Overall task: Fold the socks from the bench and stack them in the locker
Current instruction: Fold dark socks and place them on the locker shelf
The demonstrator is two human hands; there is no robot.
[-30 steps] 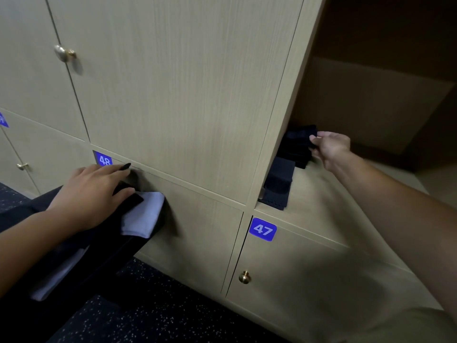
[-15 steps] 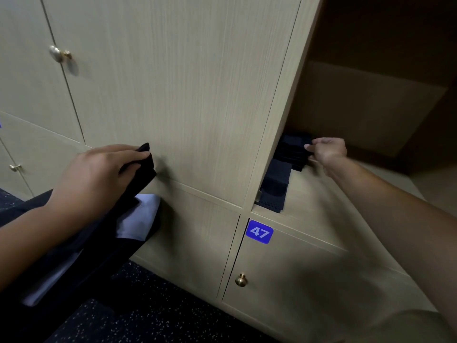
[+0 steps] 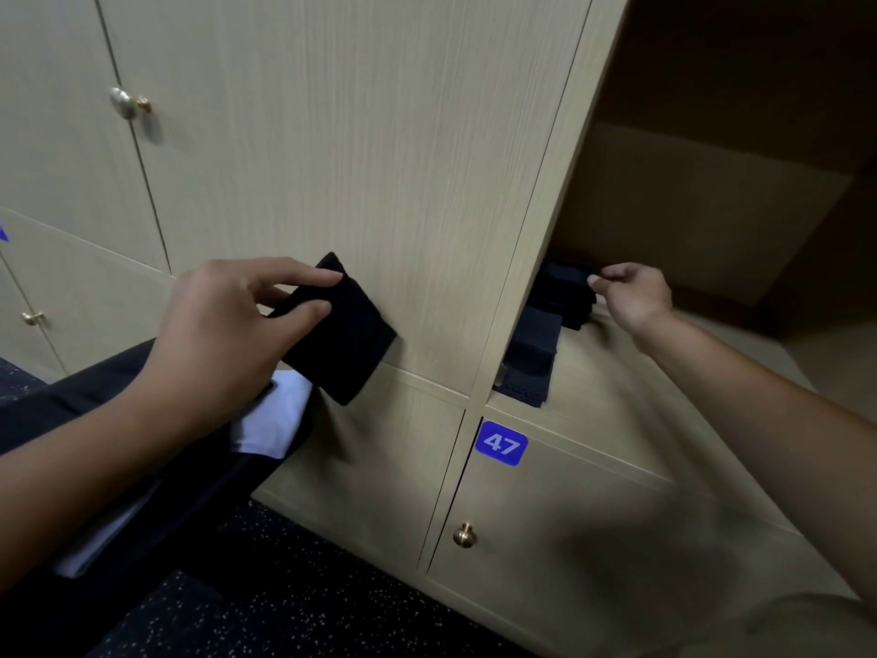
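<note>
My left hand [image 3: 223, 334] holds a folded black sock [image 3: 344, 339] in the air, in front of a shut locker door. Its fingers lie on top of the sock and the rest of the grip is hidden. Below it lies a white sock [image 3: 273, 425] on the dark bench [image 3: 85, 406]. My right hand [image 3: 633, 296] reaches into the open locker [image 3: 702, 239] and pinches the top of a stack of dark folded socks [image 3: 564, 292] at the locker's left side. More dark folded socks [image 3: 531, 358] lie in front of that stack, by the locker's front edge.
Shut locker doors with brass knobs [image 3: 124, 103] fill the wall on the left. Under the open locker is door 47 [image 3: 501, 444] with its knob [image 3: 465, 535]. The floor [image 3: 265, 605] is dark and speckled.
My left hand has lifted the black sock off the bench and carried it up and to the right. My right hand has stayed at the stack in the locker.
</note>
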